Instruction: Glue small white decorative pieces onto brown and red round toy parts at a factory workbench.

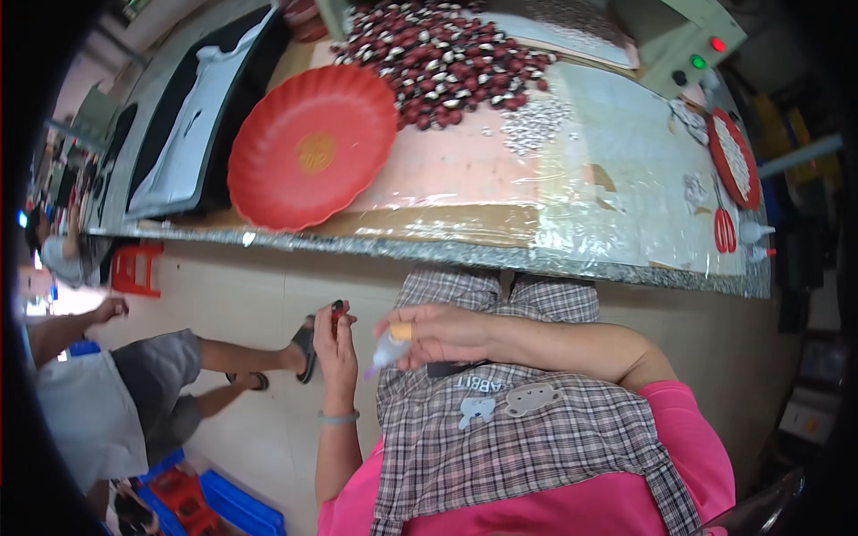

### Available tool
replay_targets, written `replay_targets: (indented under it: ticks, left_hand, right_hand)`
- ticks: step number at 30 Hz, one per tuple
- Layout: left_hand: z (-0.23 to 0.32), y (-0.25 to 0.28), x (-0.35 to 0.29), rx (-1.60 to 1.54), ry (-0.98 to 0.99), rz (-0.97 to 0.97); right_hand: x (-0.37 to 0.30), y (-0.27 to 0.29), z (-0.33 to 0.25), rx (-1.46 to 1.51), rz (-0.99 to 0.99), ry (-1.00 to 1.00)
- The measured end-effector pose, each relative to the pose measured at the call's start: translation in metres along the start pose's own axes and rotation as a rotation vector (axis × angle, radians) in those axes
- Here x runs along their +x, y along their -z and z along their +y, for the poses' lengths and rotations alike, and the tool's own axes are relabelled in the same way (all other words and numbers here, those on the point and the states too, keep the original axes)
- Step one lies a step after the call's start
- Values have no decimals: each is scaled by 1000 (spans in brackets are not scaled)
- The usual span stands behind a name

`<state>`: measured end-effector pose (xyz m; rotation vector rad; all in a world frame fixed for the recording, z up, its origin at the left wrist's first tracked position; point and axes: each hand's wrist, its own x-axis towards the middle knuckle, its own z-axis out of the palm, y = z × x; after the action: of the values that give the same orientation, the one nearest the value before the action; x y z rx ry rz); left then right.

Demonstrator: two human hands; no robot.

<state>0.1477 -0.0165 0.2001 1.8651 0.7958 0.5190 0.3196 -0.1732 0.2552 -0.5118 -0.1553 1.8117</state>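
Observation:
Above my lap, short of the table's front edge, my left hand point(334, 352) is raised with its fingers closed around a small dark red and black piece point(337, 309). My right hand point(440, 330) grips a small whitish squeeze bottle point(388, 350), its purple tip pointing down and left, apart from the piece. A yellow band point(400, 330) shows at a right finger. On the table, a large pile of dark red, white and black pieces point(447, 67) lies beyond both hands, with small white bits point(536, 123) scattered beside it.
A red scalloped bowl point(268, 143) stands at the table's left front, beside a black tray point(219, 165). At the right are red-handled scissors point(724, 230), a red dish of white bits point(735, 159) and a machine with buttons point(684, 45). Another person point(107, 393) is at my left.

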Motion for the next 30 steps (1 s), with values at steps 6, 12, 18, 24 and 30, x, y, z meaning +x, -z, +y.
replay_targets:
  ticks: [6,12,18,24,30]
  left_hand:
    - [141,-39,22,196,-412,-189]
    - [227,-165,86,169,-798,-576]
    - [268,-298,120,279,-925,-680]
    - [289,-356,121,49,-973,-724]
    - [282,-306,129,32,-1000,-614]
  right_hand:
    - [-101,-32,-53,-73,18,339]
    - [-202,-5,-69,8,296,932]
    - [-254,10,-67,97,491,1153]
    - [-266,30,-82,77,483,1237]
    - [-257,41,-114,67,393,1207]
